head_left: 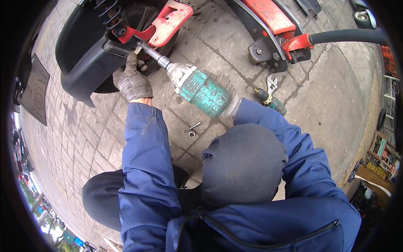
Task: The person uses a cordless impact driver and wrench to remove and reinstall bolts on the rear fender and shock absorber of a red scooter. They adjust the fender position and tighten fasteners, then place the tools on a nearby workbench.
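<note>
Pointing a Power Tool (201,90) at a Black Guard (82,63)

The right hand (233,104) is holding the green power tool from behind. The tool is hiding most of this hand, so I cannot tell how its fingers are wrapping. Only bits of gray glove are peeking out past the tool's side and back. The long metal tip (155,55) is reaching up and left to the guard, near a red part (172,25). Its end is sitting in a dark, crowded spot, so what it is touching is hard to see.

The left hand (133,84) is wearing a dirty gray glove and resting at the guard's edge, just beside the tip. One finger is pointing up, and the others are partly hiding. Whether they are pinching something small, I cannot tell.

The top edge of the view is cutting off a black spring (110,13). To the right, a wrench (272,84) is lying beside a screwdriver (268,100). A small socket (192,134) is lying on the bricks (105,138), near a dark knee (243,164).
</note>
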`<state>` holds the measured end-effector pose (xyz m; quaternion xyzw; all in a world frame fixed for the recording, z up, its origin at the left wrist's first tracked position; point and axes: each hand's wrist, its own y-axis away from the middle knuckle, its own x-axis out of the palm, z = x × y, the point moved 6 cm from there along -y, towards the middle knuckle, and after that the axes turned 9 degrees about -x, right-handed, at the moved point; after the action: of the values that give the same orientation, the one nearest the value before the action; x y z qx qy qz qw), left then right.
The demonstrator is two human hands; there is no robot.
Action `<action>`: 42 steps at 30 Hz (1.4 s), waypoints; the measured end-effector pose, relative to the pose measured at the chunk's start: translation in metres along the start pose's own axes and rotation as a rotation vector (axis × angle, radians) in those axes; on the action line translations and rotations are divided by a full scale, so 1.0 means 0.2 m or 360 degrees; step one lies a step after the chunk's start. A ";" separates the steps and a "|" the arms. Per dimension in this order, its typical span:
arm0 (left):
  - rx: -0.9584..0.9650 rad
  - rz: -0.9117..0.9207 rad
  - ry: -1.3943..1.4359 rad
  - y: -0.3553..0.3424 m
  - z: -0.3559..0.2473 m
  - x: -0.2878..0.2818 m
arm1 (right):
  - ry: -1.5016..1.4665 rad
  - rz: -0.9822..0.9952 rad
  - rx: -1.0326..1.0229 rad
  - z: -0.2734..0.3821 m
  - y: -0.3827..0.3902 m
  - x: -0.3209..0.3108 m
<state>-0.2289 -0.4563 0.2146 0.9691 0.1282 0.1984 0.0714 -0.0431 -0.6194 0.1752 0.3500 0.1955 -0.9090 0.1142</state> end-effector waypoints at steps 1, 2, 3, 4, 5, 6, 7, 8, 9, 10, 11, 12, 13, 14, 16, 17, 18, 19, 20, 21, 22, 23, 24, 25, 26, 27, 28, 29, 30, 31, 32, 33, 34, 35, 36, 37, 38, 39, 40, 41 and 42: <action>0.0002 -0.0023 -0.0021 0.00 0.00 0.00 | -0.0408 -0.0033 0.0112 -0.02 0.00 0.02; 0.0004 -0.0035 0.0010 0.01 0.00 0.00 | -0.0526 -0.0113 0.0076 -0.02 -0.01 0.03; 0.0010 -0.0033 0.0004 0.01 0.00 0.01 | -0.0642 -0.0189 0.0035 -0.03 -0.01 0.04; 0.0019 -0.0029 0.0004 0.02 -0.01 0.01 | -0.0459 -0.0312 -0.0159 -0.01 -0.03 0.04; 0.0030 -0.0031 0.0008 0.02 -0.01 0.01 | -0.0487 -0.0373 -0.0180 -0.02 -0.04 0.05; 0.0033 -0.0029 -0.0009 0.02 -0.02 0.02 | -0.0514 -0.0432 -0.0203 -0.03 -0.06 0.06; 0.0035 -0.0039 -0.0021 0.03 -0.02 0.02 | -0.0514 -0.0458 -0.0220 -0.04 -0.07 0.07; 0.0036 -0.0050 -0.0034 0.03 -0.03 0.01 | -0.0561 -0.0449 -0.0193 -0.05 -0.08 0.08; 0.0021 -0.0056 -0.0053 0.03 -0.02 0.01 | -0.0629 -0.0426 -0.0148 -0.06 -0.08 0.09; 0.0007 -0.0060 -0.0069 0.03 -0.02 0.01 | -0.0696 -0.0404 -0.0103 -0.06 -0.09 0.09; 0.0010 -0.0052 -0.0078 0.03 -0.02 0.01 | -0.0759 -0.0388 -0.0065 -0.06 -0.09 0.08; 0.0020 -0.0040 -0.0080 0.03 -0.02 0.01 | -0.0821 -0.0375 -0.0017 -0.06 -0.09 0.06; 0.0011 -0.0066 -0.0096 0.03 -0.02 0.01 | -0.0887 -0.0362 0.0036 -0.05 -0.09 0.05; 0.0011 -0.0074 -0.0108 0.03 -0.02 0.00 | -0.0962 -0.0349 0.0104 -0.03 -0.09 0.03; 0.0053 -0.0062 -0.0089 0.04 -0.03 0.01 | -0.1183 -0.0313 0.0249 0.01 -0.10 0.00; 0.0058 -0.0056 -0.0054 0.05 -0.03 0.02 | -0.1311 -0.0306 0.0340 0.03 -0.10 -0.02; 0.0055 -0.0011 -0.0077 0.06 -0.03 0.04 | -0.1466 -0.0310 0.0433 0.05 -0.10 -0.04; -0.0041 -0.0129 -0.0084 0.07 -0.02 0.03 | -0.1627 -0.0315 0.0521 0.07 -0.12 -0.05; -0.0026 -0.0180 -0.0065 0.10 -0.01 0.04 | -0.1775 -0.0318 0.0609 0.09 -0.12 -0.07; -0.0043 -0.0256 -0.0059 0.12 -0.01 0.04 | -0.1998 -0.0339 0.0791 0.11 -0.12 -0.07; -0.0183 -0.0215 0.0008 0.14 0.00 0.05 | -0.1971 -0.0303 0.0736 0.14 -0.13 -0.09; -0.0330 -0.0154 0.0092 0.17 0.03 0.08 | -0.1986 -0.0276 0.0778 0.15 -0.13 -0.11; -0.0362 -0.0133 0.0044 0.18 0.04 0.11 | -0.1790 -0.0183 0.0804 0.16 -0.12 -0.11; -0.0353 -0.0058 0.0031 0.18 0.04 0.15 | -0.1225 -0.0067 0.0640 0.15 -0.11 -0.15; -0.0543 0.0041 -0.0047 0.18 0.05 0.18 | -0.0636 0.0070 0.0549 0.14 -0.10 -0.16; -0.0651 0.0064 0.0030 0.19 0.06 0.20 | -0.0050 0.0208 0.0453 0.13 -0.08 -0.15; -0.0624 0.0143 -0.0008 0.19 0.03 0.23 | -0.0358 -0.0011 0.0321 0.12 -0.11 -0.14; -0.0660 0.0070 -0.0026 0.20 0.03 0.22 | -0.0409 -0.0091 0.0154 0.12 -0.13 -0.11; -0.0592 0.0148 -0.0085 0.21 0.00 0.23 | -0.0043 0.0130 0.0126 0.09 -0.09 -0.06; -0.0505 0.0126 -0.0124 0.23 -0.02 0.23 | -0.0336 0.0021 0.0189 0.06 -0.11 -0.01; -0.0450 0.0147 -0.0140 0.26 -0.03 0.24 | -0.0846 -0.0143 0.0243 0.03 -0.12 0.03; -0.0394 0.0144 -0.0165 0.29 -0.04 0.24 | -0.1299 -0.0391 0.0104 0.03 -0.11 0.01; -0.0213 0.0176 -0.0245 0.33 -0.06 0.26 | -0.0898 -0.0504 -0.0265 0.08 -0.11 -0.03; -0.0019 0.0135 -0.0350 0.35 -0.06 0.27 | -0.0610 -0.0416 -0.0338 0.09 -0.06 -0.03; -0.0154 0.0077 -0.0429 0.39 0.00 0.26 | -0.0029 -0.0456 -0.0468 0.11 0.01 -0.06; -0.0166 0.0107 -0.0463 0.42 0.04 0.25 | 0.0378 -0.0578 -0.0578 0.13 0.08 -0.11; -0.0310 0.0100 -0.0488 0.43 0.13 0.25 | -0.0383 -0.0319 0.0019 0.00 0.17 -0.08; -0.0441 0.0159 -0.0531 0.44 0.22 0.25 | -0.1167 -0.0206 0.0487 -0.07 0.30 -0.02; -0.0535 0.0143 -0.0609 0.46 0.33 0.23 | -0.1714 -0.0261 0.0852 -0.10 0.39 0.07; -0.0756 0.0109 -0.0617 0.48 0.45 0.19 | -0.2377 -0.0410 0.0970 -0.09 0.45 0.15; -0.0835 0.0057 -0.0783 0.49 0.56 0.14 | -0.2368 -0.0499 0.1204 -0.11 0.54 0.23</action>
<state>-0.1375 -0.5523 0.1420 0.9386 0.0348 -0.0135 0.3430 -0.0259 -0.7097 0.0990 -0.3554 -0.2015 -0.9119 -0.0391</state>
